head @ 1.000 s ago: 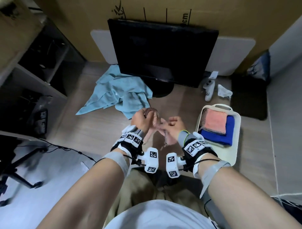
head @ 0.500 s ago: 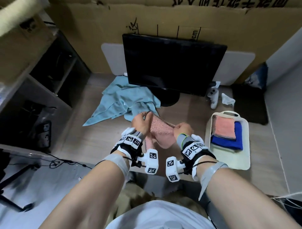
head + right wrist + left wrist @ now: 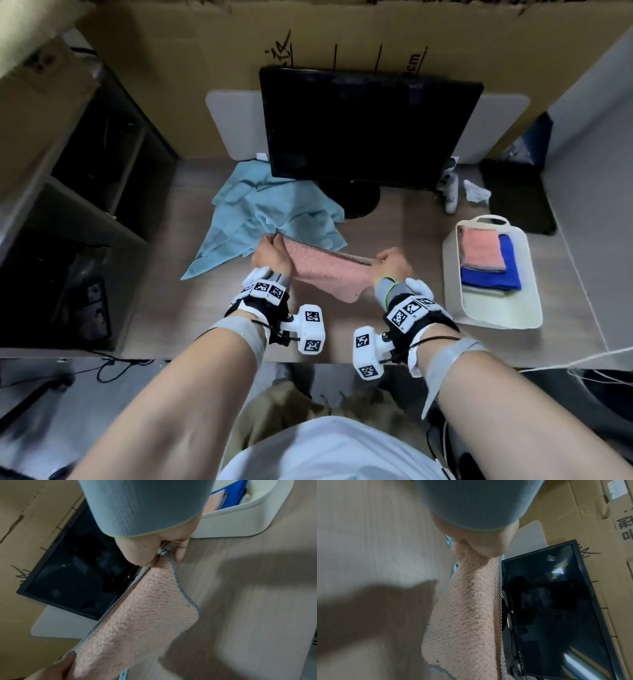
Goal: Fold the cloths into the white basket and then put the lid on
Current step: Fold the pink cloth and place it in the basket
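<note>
A pink cloth [image 3: 329, 270] with a grey stitched hem hangs stretched above the desk between my two hands. My left hand [image 3: 270, 251] pinches its left top corner, and my right hand [image 3: 392, 260] pinches the right top corner. The wrist views show the same pink cloth [image 3: 467, 615] [image 3: 140, 615] running away from each grip. The white basket [image 3: 496, 318] stands to the right, holding a folded pink cloth [image 3: 481, 251] on a folded blue cloth [image 3: 493, 277]. A crumpled light-blue cloth [image 3: 260, 219] lies behind my left hand. A white board [image 3: 233, 126] leans behind the monitor; I cannot tell if it is the lid.
A black monitor [image 3: 366, 126] on a round foot stands at the back centre. A white controller [image 3: 451, 195] and crumpled tissue [image 3: 476, 193] lie to its right, beside a dark mat [image 3: 517, 198]. Dark shelves [image 3: 85, 205] flank the left. Cardboard walls the back.
My hands have drawn apart, spreading the bunched pink cloth out flat between them. The head view has also tilted up slightly.
</note>
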The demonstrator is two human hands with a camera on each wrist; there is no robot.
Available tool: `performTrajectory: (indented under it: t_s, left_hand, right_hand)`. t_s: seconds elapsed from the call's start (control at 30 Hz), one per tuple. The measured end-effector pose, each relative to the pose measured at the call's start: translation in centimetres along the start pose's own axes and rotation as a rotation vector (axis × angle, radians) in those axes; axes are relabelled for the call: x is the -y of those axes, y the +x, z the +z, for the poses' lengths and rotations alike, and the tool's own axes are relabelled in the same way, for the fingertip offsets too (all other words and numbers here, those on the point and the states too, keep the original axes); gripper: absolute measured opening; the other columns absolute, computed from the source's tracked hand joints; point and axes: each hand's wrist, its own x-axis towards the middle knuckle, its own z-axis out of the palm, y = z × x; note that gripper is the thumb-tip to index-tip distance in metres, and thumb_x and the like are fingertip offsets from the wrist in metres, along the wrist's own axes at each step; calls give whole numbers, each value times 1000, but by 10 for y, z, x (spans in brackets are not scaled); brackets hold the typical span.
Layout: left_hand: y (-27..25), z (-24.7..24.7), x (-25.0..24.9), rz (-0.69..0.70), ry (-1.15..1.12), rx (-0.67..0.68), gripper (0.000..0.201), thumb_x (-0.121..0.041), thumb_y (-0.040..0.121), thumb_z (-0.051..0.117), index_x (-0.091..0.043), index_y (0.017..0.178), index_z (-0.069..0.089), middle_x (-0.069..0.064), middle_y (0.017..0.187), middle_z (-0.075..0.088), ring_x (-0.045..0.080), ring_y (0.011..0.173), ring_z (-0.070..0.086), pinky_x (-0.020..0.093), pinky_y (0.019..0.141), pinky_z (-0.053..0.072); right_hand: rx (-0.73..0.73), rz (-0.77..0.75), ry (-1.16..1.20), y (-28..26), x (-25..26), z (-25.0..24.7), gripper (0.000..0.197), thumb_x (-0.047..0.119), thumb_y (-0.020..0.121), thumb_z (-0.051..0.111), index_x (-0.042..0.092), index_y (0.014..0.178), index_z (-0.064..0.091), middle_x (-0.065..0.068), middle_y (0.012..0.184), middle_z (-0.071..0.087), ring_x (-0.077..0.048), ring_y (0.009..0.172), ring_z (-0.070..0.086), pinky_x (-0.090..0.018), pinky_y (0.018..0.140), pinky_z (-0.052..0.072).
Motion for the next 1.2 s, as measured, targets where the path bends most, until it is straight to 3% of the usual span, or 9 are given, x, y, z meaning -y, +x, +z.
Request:
performTrajectory:
  t_s: [0.13,0.27,0.37,0.57,0.63,0.87,0.97,1.1,1.2]
  left_hand:
    - [-11,9,2,-82,44,32,35,-32,99,46,-6,113,66,20,113,67,35,102,63,35,84,46]
    - [-20,19,-11,-112,21,13,37,-33,98,45,-5,113,65,22,114,67,38,103,62,35,84,45]
    - [-21,23,-35,-134,-57,-8,38,-31,97,41,-4,108,66,23,110,67,38,99,62,34,76,43]
    - [-17,10,-76,-44,-146,-88,35,-29,99,38,-5,104,62,16,99,64,27,81,52,30,71,35]
    - [-17,4,-78,-17,-143,-95,33,-29,99,39,-6,104,61,17,104,66,30,86,58,32,73,38]
    - [-30,31,-8,-94,-7,40,29,-21,95,46,-1,102,66,22,103,68,37,96,64,36,74,42]
    - [-40,48,51,-204,122,269,28,-16,94,49,3,97,69,24,102,69,38,97,65,33,72,45]
    - [-54,53,114,-319,234,481,33,-19,96,49,3,115,66,23,117,66,37,112,61,38,87,48]
    - [-63,51,122,-221,208,435,31,-19,96,51,5,100,68,27,100,69,37,95,66,36,70,46]
  right_hand:
    - [142,-110,-55,11,-12,-13,21,17,92,54,20,107,69,-5,108,71,-27,99,65,-25,80,45]
    - [169,-131,5,31,-19,-36,16,29,85,68,20,98,73,-1,94,70,-23,90,65,-21,74,42]
    - [311,-319,5,46,-18,-54,27,12,72,78,32,90,71,11,82,67,-8,74,61,-23,76,49]
    - [212,-415,40,64,11,-72,12,30,85,68,28,96,71,8,86,66,-17,81,60,-22,73,43]
    - [210,-417,63,64,22,-76,17,31,91,58,23,101,69,4,91,64,-21,85,57,-25,76,43]
    - [245,-174,53,51,-26,-42,18,26,88,55,15,94,68,-4,87,64,-28,84,59,-26,74,43]
    - [306,-37,-127,48,-83,-17,26,31,85,54,11,91,70,-14,96,72,-34,92,66,-32,80,51]
    - [394,116,-337,39,-139,2,26,25,91,54,6,99,70,-17,103,69,-27,78,56,-26,69,39]
    - [386,141,-332,37,-144,9,30,29,93,52,6,100,69,-18,108,69,-32,88,61,-26,72,38]
